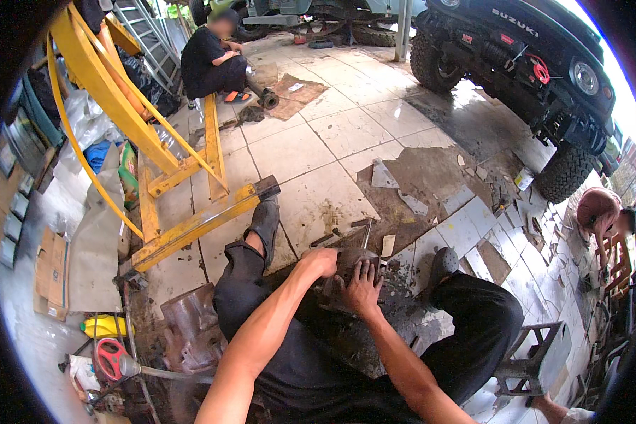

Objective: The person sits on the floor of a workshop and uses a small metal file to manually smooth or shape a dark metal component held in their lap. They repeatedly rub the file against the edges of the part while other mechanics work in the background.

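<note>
Between my knees, low over the floor, is a dark, greasy metal part with a rounded body. From its far side a bright metal shaft sticks up. My left hand is closed in a fist against the left side of the part; what lies inside the fingers is hidden. On the near right side, my right hand lies flat with its fingers spread over the metal. A thin dark rod shows just beyond my left fist. A small pale, flat piece lies right of the shaft.
A yellow hoist frame stands at left. Near my left leg sits a brown-grey metal housing. Broken tiles cover the floor at right, before a dark vehicle. One person squats far left; another bends at far right.
</note>
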A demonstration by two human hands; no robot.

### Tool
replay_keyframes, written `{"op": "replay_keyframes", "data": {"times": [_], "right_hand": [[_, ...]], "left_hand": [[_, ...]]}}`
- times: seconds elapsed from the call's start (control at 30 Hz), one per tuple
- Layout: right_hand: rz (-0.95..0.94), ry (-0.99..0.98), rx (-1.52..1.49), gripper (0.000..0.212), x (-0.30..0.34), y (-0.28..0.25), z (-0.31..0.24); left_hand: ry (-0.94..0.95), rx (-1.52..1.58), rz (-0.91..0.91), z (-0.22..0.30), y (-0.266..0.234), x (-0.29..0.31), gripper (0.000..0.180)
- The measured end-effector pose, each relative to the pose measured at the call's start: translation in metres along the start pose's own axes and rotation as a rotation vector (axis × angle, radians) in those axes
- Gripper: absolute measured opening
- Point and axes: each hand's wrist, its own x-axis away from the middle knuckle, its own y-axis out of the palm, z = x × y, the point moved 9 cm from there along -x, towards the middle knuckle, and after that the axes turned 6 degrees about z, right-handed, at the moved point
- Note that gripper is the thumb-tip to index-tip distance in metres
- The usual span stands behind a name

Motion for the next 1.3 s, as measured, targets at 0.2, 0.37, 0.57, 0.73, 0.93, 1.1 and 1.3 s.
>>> {"op": "replay_keyframes", "data": {"times": [0.2,0.37,0.57,0.73,0.93,1.1,1.3], "right_hand": [[0.113,0.122,-0.097,0.086,-0.045,-0.012,0.02],[0.012,0.028,0.195,0.085,-0.031,0.023,0.029],[0.124,0.122,0.073,0.095,-0.052,-0.003,0.027],[-0.157,0.159,-0.013,0.097,-0.048,0.006,0.022],[0.017,0.143,0.143,0.098,-0.06,0.013,0.049],[-0.33,0.327,-0.071,0.101,-0.056,0.003,0.06],[-0.243,0.294,-0.061,0.099,-0.058,0.004,0.054]], "left_hand": [[0.041,0.025,0.098,-0.007,0.005,0.003,0.029],[0.031,-0.001,0.041,0.013,-0.014,0.002,0.035],[0.097,0.112,0.143,0.014,-0.009,0.004,0.031],[0.039,0.002,0.034,-0.007,0.0,0.0,0.032],[0.106,0.103,0.119,0.032,-0.024,0.011,0.035],[0.055,0.005,0.045,0.011,-0.007,0.011,0.032],[0.093,0.115,0.18,0.02,-0.018,0.01,0.038]]}}
